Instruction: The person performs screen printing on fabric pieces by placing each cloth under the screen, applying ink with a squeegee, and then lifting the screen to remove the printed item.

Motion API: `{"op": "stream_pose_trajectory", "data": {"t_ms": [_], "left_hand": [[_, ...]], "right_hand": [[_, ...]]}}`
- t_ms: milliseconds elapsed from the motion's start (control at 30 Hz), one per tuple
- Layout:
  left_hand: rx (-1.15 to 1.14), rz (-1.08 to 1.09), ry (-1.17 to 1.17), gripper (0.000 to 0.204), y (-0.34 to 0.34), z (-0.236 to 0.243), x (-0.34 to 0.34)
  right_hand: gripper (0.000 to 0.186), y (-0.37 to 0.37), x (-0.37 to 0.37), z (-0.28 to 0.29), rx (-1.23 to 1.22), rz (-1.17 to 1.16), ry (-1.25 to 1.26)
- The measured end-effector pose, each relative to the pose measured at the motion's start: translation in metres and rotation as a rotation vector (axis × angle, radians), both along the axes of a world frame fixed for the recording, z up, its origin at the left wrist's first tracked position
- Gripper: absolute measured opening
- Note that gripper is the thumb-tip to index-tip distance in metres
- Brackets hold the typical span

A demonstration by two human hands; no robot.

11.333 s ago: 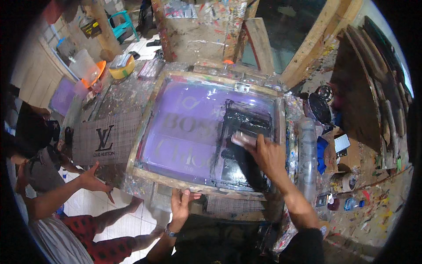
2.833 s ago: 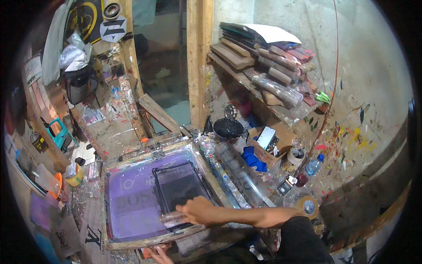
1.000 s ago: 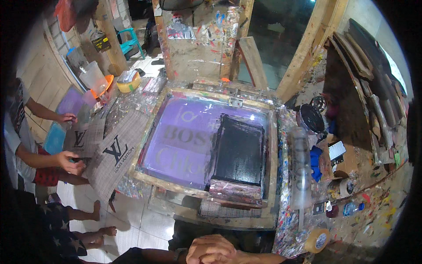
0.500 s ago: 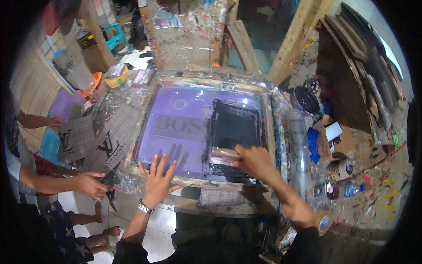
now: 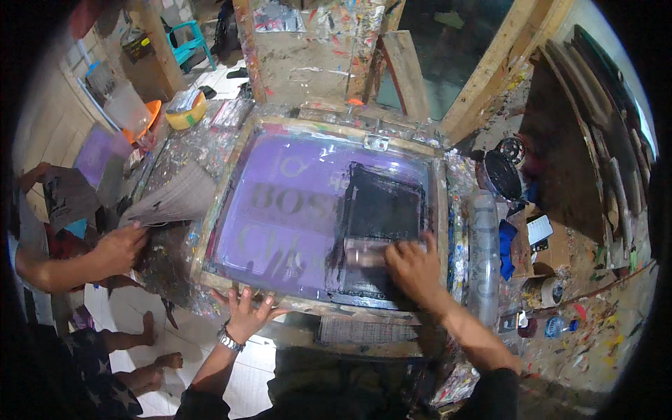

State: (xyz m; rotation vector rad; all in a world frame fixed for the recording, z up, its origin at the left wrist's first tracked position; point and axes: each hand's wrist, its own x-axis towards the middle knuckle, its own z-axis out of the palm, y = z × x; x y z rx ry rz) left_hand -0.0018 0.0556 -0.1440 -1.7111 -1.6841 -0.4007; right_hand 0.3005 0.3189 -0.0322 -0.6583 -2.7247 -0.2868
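Observation:
A wooden-framed printing screen (image 5: 297, 210) with purple mesh lies before me. Black ink (image 5: 385, 203) covers a rectangle on its right part. My right hand (image 5: 414, 269) is closed around a squeegee (image 5: 365, 253), which rests across the lower half of the inked patch. The fingers and the tool are somewhat smeared by motion. At the screen's near edge, my left hand (image 5: 246, 315) lies with fingers spread, touching the wooden border. Grey woven fabric (image 5: 367, 331) shows below the near side of the frame.
A co-worker's hand (image 5: 122, 250) at the left holds a curved grey fabric piece (image 5: 178, 196); another hand (image 5: 33, 176) holds a darker piece (image 5: 70, 199). On the right are a clear plastic roll (image 5: 483, 259), an ink-blackened tub (image 5: 500, 175) and a small bottle (image 5: 558, 326).
My left hand has slid nearer, from the mesh edge onto the border. The squeegee has shifted slightly away from me over the ink. Beside me, the co-worker has lifted the fabric pieces.

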Motion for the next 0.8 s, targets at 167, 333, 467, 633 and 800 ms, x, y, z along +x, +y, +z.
{"op": "stream_pose_trajectory", "data": {"t_ms": [167,333,467,633,800], "left_hand": [[-0.012,0.033,-0.031,0.115,0.005,-0.001,-0.003],[-0.06,0.056,-0.112,0.116,-0.001,-0.002,-0.002],[-0.109,0.073,-0.107,0.113,-0.019,-0.006,-0.001],[-0.048,0.039,-0.035,0.11,-0.022,0.004,0.0],[0.025,-0.008,-0.022,0.114,-0.005,0.003,-0.001]], "right_hand": [[0.044,0.164,-0.055,0.035,-0.24,-0.016,-0.117],[0.049,0.176,-0.072,0.027,-0.123,-0.094,0.066],[0.05,0.096,-0.056,0.016,-0.199,-0.165,0.006],[0.036,-0.034,-0.008,0.018,-0.189,-0.105,-0.074],[0.041,-0.071,0.01,0.028,-0.302,-0.104,-0.085]]}}
